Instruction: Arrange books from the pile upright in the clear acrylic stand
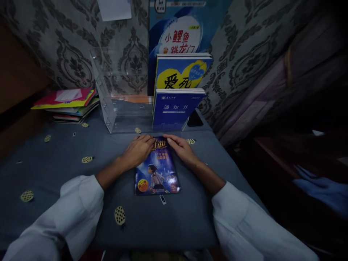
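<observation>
A purple-blue book [159,170] with an illustrated cover lies flat on the table, a cartoon figure at its lower half. My left hand [138,150] wraps over the book's upper left edge, its fingers curled together and the tips partly hidden. At the upper right corner, my right hand [181,148] grips the edge with the thumb and forefinger. Just beyond the hands, a clear acrylic book stand [108,105] holds several upright books on its right side. The front one is a blue book [176,108], with a blue-and-yellow book [178,74] behind it.
A taller teal book [187,21] stands at the back against the patterned wall. Stacked books and papers [67,99] lie at the left. A black phone-like object [195,119] sits right of the stand. The table's right edge drops to a dark area with blue cloth [323,188].
</observation>
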Demonstrator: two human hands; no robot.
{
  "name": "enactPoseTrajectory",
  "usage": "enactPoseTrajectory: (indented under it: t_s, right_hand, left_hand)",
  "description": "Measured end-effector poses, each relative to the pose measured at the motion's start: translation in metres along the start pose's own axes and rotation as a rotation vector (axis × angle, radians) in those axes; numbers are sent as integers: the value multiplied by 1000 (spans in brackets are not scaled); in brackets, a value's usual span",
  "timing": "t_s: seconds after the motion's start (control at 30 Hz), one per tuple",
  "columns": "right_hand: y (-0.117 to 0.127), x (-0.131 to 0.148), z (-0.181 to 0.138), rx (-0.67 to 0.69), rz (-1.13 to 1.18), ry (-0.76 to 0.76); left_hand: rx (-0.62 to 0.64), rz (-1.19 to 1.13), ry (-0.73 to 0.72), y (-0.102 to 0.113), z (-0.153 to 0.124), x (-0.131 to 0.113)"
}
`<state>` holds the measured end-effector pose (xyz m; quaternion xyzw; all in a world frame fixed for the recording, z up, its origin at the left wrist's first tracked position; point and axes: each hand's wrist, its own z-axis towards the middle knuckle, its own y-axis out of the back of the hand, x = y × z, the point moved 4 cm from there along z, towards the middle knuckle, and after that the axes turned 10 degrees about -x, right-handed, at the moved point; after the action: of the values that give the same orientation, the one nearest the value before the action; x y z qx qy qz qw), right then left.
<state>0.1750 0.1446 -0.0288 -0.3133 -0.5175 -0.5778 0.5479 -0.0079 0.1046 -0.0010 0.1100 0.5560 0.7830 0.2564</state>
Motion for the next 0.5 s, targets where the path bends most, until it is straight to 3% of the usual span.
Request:
enactPoseTrajectory:
  t_s: [0.2, 0.37, 0.5]
  right_hand:
    - [7, -10, 5, -36, 236, -155]
    - [6, -10, 7, -25, 227, -159]
    - [7, -9, 6, -51, 207, -142]
  left_hand:
    - [-6, -65, -98, -11, 1, -4]
    - [-27, -72, -101, -9, 7, -5]
    - [26, -103, -110, -12, 15, -9]
